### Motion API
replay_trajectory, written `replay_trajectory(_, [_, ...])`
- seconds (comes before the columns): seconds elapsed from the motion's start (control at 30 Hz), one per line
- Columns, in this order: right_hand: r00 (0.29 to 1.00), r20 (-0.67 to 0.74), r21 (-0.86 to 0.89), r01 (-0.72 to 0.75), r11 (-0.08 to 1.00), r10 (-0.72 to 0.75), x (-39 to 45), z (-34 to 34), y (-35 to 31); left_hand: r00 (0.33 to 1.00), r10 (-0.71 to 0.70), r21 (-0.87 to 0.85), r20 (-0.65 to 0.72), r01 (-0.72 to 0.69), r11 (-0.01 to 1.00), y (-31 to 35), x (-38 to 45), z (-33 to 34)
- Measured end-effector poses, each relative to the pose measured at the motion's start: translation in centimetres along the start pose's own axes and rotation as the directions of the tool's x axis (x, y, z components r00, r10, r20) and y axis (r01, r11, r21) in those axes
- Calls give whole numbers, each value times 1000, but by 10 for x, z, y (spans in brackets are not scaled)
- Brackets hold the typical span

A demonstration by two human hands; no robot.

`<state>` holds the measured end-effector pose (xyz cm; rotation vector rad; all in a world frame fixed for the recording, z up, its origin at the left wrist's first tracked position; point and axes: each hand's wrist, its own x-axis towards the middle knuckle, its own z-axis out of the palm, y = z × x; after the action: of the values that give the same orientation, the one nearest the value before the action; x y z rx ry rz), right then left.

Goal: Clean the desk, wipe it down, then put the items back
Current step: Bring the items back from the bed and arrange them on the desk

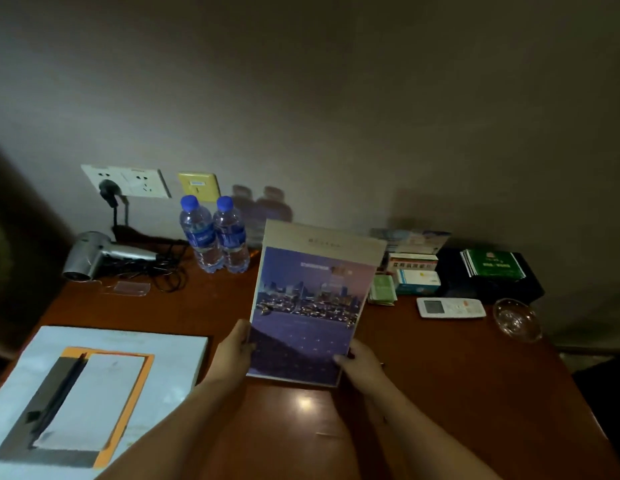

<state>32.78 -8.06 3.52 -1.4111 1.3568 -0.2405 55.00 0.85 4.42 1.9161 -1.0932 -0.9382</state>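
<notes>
Both hands hold a stack of brochures (pixel 312 306) with a night city picture on the front, tilted up over the middle of the reddish wooden desk (pixel 457 372). My left hand (pixel 234 351) grips its lower left edge. My right hand (pixel 360 363) grips its lower right corner. The lower edge of the stack is close to the desk top; whether it touches I cannot tell.
A white box (pixel 93 386) printed with a tablet and pen lies front left. A silver hair dryer (pixel 100 254) with cord and two water bottles (pixel 215 235) stand at the back. On the right are medicine boxes (pixel 414 271), a white remote (pixel 450 308), a glass ashtray (pixel 516 318) and a black tray (pixel 488 275).
</notes>
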Motion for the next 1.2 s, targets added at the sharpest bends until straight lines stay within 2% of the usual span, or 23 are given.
replay_trajectory(0.1, [1000, -21, -45, -4, 999, 3, 0, 10, 3, 999, -5, -46, -37, 3, 999, -8, -11, 1])
replay_trajectory(0.3, [994, -98, -245, 25, 969, -50, -1, 30, 31, 996, -74, -136, -54, 66, 989, -37, -42, 12])
replay_trajectory(0.5, [992, -127, -229, -15, 973, -14, -3, 36, 34, 993, -102, -141, -59, 93, 986, -47, -40, 18])
replay_trajectory(0.77, [998, -66, -196, -26, 980, 13, -12, 35, 41, 987, -157, -61, -20, 156, 986, -59, -48, 24])
replay_trajectory(0.93, [997, 24, -212, -72, 975, 79, -22, 32, 49, 982, -173, 92, 72, 166, 982, -69, -57, 25])
replay_trajectory(1.0, [988, 84, -255, -102, 962, 128, -27, 33, 56, 969, -205, 283, 135, 161, 946, -74, -59, 27])
replay_trajectory(1.07, [984, 116, -281, -98, 955, 136, -35, 36, 63, 962, -227, 478, 150, 130, 869, -78, -62, 28])
replay_trajectory(1.2, [992, 22, -256, -117, 960, 126, -46, 43, 72, 966, -245, 561, 82, 158, 812, -79, -69, 31])
